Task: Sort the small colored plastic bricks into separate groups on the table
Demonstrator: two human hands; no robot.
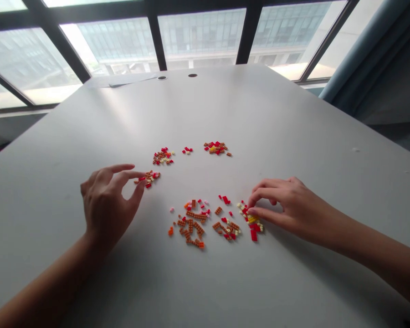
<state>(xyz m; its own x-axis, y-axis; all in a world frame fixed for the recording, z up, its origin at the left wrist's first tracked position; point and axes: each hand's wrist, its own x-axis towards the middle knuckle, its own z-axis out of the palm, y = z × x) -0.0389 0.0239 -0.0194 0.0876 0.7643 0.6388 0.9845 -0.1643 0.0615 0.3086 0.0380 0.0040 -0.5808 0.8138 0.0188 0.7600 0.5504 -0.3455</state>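
Left hand (107, 205) hovers low over the pale grey tabletop (225, 114), with its fingers (123, 175) spread apart and holding nothing that I can see. Its fingertips come just beside a small heap of red, brown and cream mini bricks (146, 178), but I cannot tell if they touch it. Right hand (289, 207) is on the right side of the tabletop, with fingers curved downward, and its fingertips (259, 191) are at a heap of yellow, cream and red mini bricks (252, 223). I cannot tell if they pinch one brick. Between the two hands lies a loose spread of brown and orange mini bricks (191, 223), and just beside it a smaller group of brown and red mini bricks (227, 228). Nearer the far edge are a red and cream heap (163, 156), a few red bricks (187, 150) and a red and yellow heap (215, 147). A sheet of paper (123, 79) lies at the far edge, before large windows (201, 32).
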